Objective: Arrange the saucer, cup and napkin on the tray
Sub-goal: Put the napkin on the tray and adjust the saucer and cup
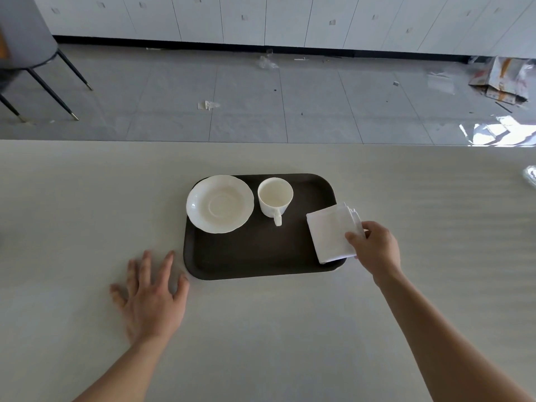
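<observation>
A dark brown tray lies on the pale table. A white saucer sits in its far left corner, overhanging the rim a little. An empty white cup stands upright right of the saucer, its handle pointing toward me. A folded white napkin lies over the tray's right edge, and my right hand pinches its right side between thumb and fingers. My left hand rests flat on the table just left of the tray's near left corner, fingers spread, holding nothing.
The table's far edge runs across the view, with grey floor tiles and scattered litter beyond. A grey chair stands at the far left. Something clear and shiny sits at the table's right edge.
</observation>
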Action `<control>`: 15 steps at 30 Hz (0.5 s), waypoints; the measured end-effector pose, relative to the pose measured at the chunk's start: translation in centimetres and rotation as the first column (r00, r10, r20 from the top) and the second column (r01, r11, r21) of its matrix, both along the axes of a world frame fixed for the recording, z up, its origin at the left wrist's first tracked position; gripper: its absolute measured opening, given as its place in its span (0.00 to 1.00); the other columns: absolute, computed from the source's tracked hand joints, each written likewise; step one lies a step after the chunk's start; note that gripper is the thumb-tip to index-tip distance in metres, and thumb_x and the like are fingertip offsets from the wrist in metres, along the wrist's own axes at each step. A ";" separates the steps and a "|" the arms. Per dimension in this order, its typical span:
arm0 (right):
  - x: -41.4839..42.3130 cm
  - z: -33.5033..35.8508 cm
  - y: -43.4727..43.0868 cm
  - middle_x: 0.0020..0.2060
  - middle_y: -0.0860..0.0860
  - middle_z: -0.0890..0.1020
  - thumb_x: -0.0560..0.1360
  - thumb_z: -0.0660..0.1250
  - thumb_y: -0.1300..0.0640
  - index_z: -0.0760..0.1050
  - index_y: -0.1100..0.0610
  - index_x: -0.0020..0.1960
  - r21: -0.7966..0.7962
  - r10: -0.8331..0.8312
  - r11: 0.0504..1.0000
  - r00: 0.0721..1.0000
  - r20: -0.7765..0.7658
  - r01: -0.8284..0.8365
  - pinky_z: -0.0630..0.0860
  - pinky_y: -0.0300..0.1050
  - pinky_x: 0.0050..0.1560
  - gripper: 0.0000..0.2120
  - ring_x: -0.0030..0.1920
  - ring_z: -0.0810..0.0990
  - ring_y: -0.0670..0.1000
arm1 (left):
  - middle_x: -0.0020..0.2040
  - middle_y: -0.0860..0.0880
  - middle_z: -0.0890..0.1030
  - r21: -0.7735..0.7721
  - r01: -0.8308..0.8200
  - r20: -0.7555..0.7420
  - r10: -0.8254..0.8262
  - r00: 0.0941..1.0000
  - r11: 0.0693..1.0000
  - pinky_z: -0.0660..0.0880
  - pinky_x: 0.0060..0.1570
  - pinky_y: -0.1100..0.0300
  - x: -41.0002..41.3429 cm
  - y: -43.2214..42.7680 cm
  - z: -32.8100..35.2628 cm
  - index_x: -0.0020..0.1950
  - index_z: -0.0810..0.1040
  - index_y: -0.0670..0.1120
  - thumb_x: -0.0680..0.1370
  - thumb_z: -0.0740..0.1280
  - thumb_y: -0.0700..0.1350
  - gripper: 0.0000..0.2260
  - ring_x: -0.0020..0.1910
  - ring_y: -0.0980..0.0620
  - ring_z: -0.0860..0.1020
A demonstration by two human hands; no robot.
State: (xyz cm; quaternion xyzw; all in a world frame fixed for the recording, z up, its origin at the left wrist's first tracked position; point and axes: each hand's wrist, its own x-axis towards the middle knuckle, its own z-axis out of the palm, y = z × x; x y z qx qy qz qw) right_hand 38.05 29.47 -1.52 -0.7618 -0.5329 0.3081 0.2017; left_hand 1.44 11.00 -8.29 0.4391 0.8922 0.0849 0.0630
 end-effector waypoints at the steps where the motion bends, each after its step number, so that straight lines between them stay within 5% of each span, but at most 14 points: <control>1: -0.2 0.0 0.1 0.40 0.50 0.84 0.72 0.69 0.55 0.81 0.54 0.55 0.013 -0.017 1.000 1.000 -0.026 0.017 0.82 0.53 0.43 0.12 0.40 0.83 0.56 | 0.80 0.47 0.61 0.004 0.000 0.000 0.000 1.000 1.000 0.49 0.73 0.34 0.0 0.0 0.0 0.75 0.66 0.60 0.75 0.51 0.64 0.29 0.80 0.44 0.53; 6: -2.0 -0.2 0.9 0.40 0.47 0.83 0.73 0.71 0.55 0.79 0.54 0.56 0.027 -0.062 0.997 0.991 -0.122 0.066 0.78 0.44 0.32 0.12 0.35 0.83 0.50 | 0.80 0.47 0.61 0.003 -0.002 -0.003 0.002 1.000 1.000 0.49 0.73 0.34 -0.1 0.0 -0.3 0.75 0.66 0.60 0.75 0.51 0.64 0.29 0.80 0.44 0.53; 15: -4.2 0.3 2.1 0.43 0.49 0.83 0.73 0.70 0.51 0.78 0.54 0.58 0.052 0.012 0.999 0.996 -0.088 -0.007 0.75 0.45 0.38 0.15 0.41 0.82 0.53 | 0.79 0.47 0.62 0.011 -0.005 -0.013 0.005 1.000 1.000 0.50 0.73 0.34 -0.3 -0.1 -1.0 0.75 0.66 0.61 0.75 0.52 0.65 0.28 0.79 0.44 0.54</control>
